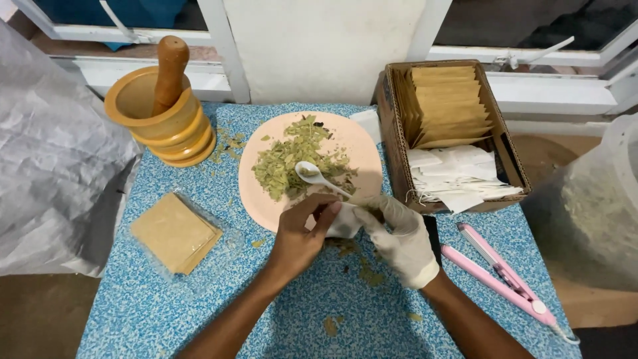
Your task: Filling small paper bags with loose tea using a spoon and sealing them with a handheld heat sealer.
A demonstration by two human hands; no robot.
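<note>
My left hand (300, 234) is bare and pinches a small white paper sachet (344, 223) at the near rim of a pale pink plate (362, 154). My right hand (403, 238) wears a white glove; it steadies the sachet and holds a white plastic spoon (314, 174). The spoon's bowl rests over a heap of crushed dried green leaves (296, 159) on the plate. The sachet's opening is hidden between my fingers.
A wooden mortar with a pestle (162, 106) stands at the back left. A cardboard box (391, 123) holds brown envelopes and white sachets at the right. A clear bag of brown envelopes (174, 233) lies at the left, a pink heat sealer (500, 274) at the right. Leaf crumbs dot the blue tabletop (219, 312).
</note>
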